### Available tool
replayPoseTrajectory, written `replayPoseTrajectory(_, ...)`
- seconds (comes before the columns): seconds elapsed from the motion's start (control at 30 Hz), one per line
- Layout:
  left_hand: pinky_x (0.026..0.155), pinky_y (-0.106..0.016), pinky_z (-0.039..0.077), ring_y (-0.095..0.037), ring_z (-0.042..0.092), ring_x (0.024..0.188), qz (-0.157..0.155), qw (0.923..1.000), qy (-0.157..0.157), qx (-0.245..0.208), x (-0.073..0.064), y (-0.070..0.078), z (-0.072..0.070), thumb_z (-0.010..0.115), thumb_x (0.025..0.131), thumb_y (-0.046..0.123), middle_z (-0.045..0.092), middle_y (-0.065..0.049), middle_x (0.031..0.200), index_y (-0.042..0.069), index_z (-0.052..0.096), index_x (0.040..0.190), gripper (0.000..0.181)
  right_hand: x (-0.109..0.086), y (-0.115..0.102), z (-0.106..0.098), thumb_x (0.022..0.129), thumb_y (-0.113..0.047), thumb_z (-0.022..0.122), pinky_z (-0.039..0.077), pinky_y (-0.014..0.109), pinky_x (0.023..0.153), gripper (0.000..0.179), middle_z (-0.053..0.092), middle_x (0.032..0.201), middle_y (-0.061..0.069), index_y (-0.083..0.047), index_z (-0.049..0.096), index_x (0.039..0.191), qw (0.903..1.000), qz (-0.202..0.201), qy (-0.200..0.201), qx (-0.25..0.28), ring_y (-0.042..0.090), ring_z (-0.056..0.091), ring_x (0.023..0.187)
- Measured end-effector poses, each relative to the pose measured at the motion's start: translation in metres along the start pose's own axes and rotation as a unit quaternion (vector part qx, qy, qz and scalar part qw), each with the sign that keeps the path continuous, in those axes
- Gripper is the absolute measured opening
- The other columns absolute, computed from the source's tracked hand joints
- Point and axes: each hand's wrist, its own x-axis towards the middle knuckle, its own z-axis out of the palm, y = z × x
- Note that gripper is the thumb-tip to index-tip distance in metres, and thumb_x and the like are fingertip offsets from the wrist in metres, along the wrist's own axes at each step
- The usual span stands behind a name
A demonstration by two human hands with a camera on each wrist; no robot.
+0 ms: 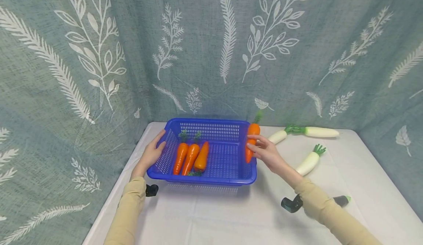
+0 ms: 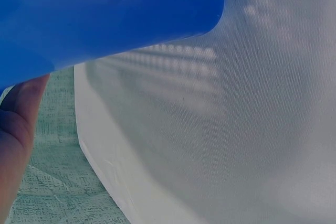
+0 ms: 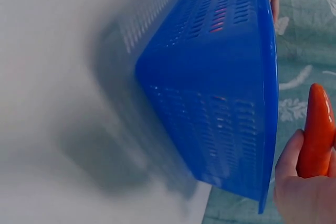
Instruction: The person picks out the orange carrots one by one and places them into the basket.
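Observation:
A blue plastic basket (image 1: 201, 179) with slotted walls stands on the white table. Inside, towards its left, lie two orange carrots (image 1: 190, 158) with green tops and a deeper orange carrot (image 1: 201, 157) pointing the other way. My left hand (image 1: 152, 153) is at the basket's left rim, fingers straight and thumb spread; part of it is hidden behind the rim in the left wrist view. Over the right rim, my right hand (image 1: 266, 152) pinches another carrot (image 1: 253, 129) between thumb and fingers, its leafy top up. That carrot (image 3: 317, 129) appears above the rim in the right wrist view.
White radishes with green leaves lie right of the basket: one radish (image 1: 321, 132) at the back, another (image 1: 277, 137) beside it, a third (image 1: 308, 163) nearer. A dark eggplant-like vegetable (image 1: 342, 201) is partly hidden by my right sleeve. Patterned curtains (image 1: 205, 54) surround the table.

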Motion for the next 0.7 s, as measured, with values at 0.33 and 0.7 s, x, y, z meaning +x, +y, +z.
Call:
replayPoseTrajectory(0.33,0.118,-0.054,0.016,-0.043,0.019,0.144,-0.005,1.0000,-0.004,-0.001,-0.001,0.003,-0.001,0.039,0.105,0.009,0.020,-0.022,0.158,-0.002,0.024,0.152,0.050,0.001,0.002,0.017,0.095,-0.001,0.060,0.056,0.025,0.079,0.041,0.060,0.101,0.003,0.012,0.048,0.132,0.9997,-0.015,-0.015,-0.014,0.010,0.063,0.086)
replayPoseTrajectory(0.7,0.118,-0.052,0.016,-0.043,0.020,0.143,-0.002,1.0000,0.001,0.005,-0.002,0.005,-0.001,0.039,0.104,0.008,0.021,-0.023,0.157,-0.003,0.026,0.152,0.050,0.006,0.004,0.036,0.094,-0.004,0.062,0.057,0.027,0.077,0.042,0.061,0.104,0.006,0.011,0.049,0.132,0.9994,-0.008,-0.027,-0.019,0.011,0.064,0.086)
